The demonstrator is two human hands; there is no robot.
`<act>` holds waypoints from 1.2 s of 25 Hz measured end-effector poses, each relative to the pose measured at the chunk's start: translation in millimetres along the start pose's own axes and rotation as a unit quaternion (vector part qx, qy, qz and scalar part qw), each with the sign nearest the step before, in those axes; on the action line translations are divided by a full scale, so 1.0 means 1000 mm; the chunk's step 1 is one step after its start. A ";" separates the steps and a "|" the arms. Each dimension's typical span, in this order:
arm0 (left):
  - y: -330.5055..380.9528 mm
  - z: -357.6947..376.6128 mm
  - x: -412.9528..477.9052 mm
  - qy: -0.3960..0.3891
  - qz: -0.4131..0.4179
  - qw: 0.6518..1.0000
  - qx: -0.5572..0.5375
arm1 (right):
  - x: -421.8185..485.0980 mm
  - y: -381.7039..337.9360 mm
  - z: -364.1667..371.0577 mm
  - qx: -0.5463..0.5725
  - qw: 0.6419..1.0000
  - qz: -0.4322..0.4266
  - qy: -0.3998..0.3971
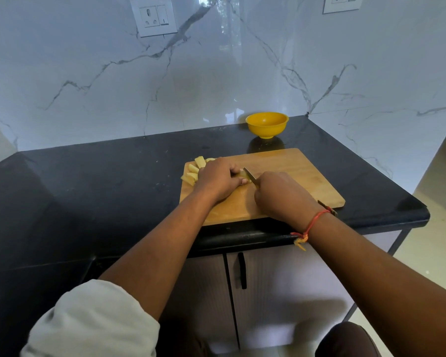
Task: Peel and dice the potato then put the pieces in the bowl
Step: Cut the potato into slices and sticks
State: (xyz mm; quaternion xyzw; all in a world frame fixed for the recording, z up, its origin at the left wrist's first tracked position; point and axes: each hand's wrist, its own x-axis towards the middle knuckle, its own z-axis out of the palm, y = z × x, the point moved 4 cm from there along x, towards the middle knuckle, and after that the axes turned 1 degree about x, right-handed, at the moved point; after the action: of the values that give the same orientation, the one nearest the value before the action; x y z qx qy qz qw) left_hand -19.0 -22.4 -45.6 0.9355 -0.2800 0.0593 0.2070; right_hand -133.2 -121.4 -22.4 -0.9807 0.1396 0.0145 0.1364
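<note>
Right, the main risk is at the left hand (216, 180). Its fingers are curled down over the potato piece (243, 173), pinning it to the cutting board (294, 176), with the fingertips just beside the knife (250, 176) blade. The piece is small and mostly hidden under the hand. If it rolls or the blade skids off the wet cut face, the edge goes into a finger.

The right hand (281, 194) is wrapped tight round the knife handle, and the handle itself is hidden under it. The blade tip points away from the body and angles toward the left hand.

Second risk: the cut potato sticks (195, 168) are piled at the board's far-left corner, touching the back of the left hand, some right at the board edge. A nudge from that hand likely pushes them onto the counter (113, 176).

Edges: the board's near edge sits close to the counter's front lip, so hard downward chops could walk it toward the drop.

Room: the right part of the board is bare wood, a better place to stage pieces. The bowl (267, 123) stands beyond the board's far edge, apart from it and near the wall, with nothing between the two. It looks empty, as far as its inside shows.
</note>
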 end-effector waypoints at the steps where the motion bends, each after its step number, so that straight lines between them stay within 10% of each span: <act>1: 0.000 0.000 0.000 0.003 -0.005 1.000 -0.003 | -0.003 0.002 0.000 -0.004 1.000 0.005 -0.013; 13: 0.006 -0.009 -0.004 -0.028 -0.009 0.999 -0.015 | -0.033 0.027 0.006 -0.073 0.997 -0.022 -0.032; 21: -0.004 -0.012 -0.006 -0.035 -0.006 0.998 -0.059 | -0.020 0.021 -0.011 0.029 0.988 -0.046 0.143; 30: -0.004 -0.015 -0.006 -0.032 0.000 0.998 -0.056 | 0.035 -0.002 -0.004 0.015 0.997 -0.015 0.077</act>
State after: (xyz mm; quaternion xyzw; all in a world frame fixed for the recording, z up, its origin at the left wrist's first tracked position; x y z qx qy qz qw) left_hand -22.0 -10.0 -35.3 0.9239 -0.2891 0.0137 0.2502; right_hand -99.0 -129.6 -20.0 -0.9787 0.1350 -0.0648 0.1404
